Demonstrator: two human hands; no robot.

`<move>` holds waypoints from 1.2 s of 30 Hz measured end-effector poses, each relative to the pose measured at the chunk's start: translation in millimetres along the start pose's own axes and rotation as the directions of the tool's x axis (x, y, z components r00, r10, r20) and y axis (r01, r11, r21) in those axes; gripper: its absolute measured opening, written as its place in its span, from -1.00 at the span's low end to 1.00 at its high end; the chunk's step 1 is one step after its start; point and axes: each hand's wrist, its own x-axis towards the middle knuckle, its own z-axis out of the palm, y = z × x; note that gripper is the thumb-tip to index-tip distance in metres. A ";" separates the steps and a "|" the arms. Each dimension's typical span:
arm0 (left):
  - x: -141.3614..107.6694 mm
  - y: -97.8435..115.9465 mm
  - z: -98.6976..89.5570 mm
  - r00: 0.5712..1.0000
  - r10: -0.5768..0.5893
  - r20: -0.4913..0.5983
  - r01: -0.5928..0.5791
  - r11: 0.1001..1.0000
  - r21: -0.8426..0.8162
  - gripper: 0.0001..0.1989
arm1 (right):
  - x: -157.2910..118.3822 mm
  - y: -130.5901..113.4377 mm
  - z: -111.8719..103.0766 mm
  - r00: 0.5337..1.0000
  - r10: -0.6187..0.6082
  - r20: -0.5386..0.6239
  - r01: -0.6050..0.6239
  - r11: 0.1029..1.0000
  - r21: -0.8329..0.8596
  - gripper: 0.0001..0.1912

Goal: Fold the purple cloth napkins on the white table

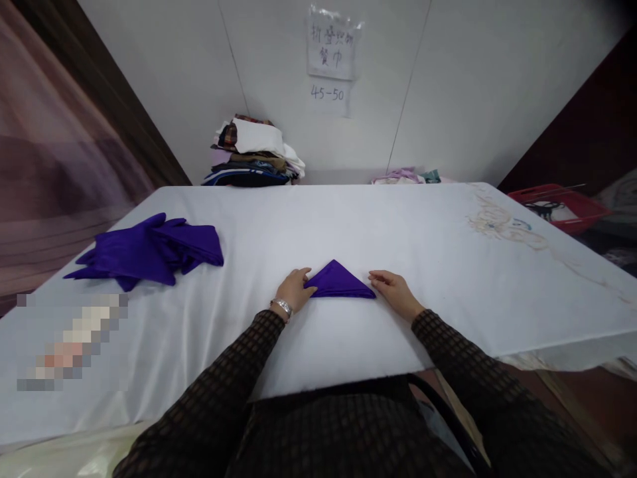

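Note:
A purple cloth napkin [338, 280], folded into a flat triangle, lies on the white tablecloth in front of me with its point facing away. At its left corner is my left hand [294, 290], thumb and fingers spread apart, the thumb touching the cloth's edge. My right hand [397, 294] is beside the right corner, its fingers stretched toward the napkin with a gap between them and the thumb; whether a fingertip touches the corner I cannot tell. Further left lies a loose heap of purple napkins [149, 252].
The white-covered table [423, 239] reaches to the wall. Folded clothes [253, 156] are stacked behind its far edge, with more cloth [401, 176] to their right. A red basket [572, 209] stands past the right edge. A blurred-out patch [74, 342] covers something at left.

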 end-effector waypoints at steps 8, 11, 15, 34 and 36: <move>-7.2 -3.4 3.2 0.995 0.022 -0.099 -0.027 0.999 -0.047 -0.78 | -26.6 -4.6 -4.6 0.975 -0.189 0.120 0.216 0.934 -0.285 -0.68; -7.1 -3.8 4.0 0.995 0.017 -0.101 -0.022 0.999 -0.050 -0.79 | -24.6 -4.5 -0.1 0.973 -0.202 0.107 0.229 0.885 -0.405 -0.76; -7.0 -5.1 4.2 0.995 0.011 -0.101 -0.017 0.998 -0.066 -0.79 | -24.5 -6.5 4.5 0.975 -0.196 0.107 0.222 0.817 -0.533 -0.82; -6.3 -13.7 8.2 0.987 0.098 -0.128 -0.109 0.991 -0.079 -0.76 | -23.6 -3.8 2.0 0.950 -0.243 0.197 0.310 0.647 -0.696 -0.80; -6.0 -14.4 8.9 0.987 0.099 -0.130 -0.111 0.990 -0.087 -0.76 | -23.1 -3.9 0.8 0.947 -0.248 0.205 0.319 0.637 -0.702 -0.81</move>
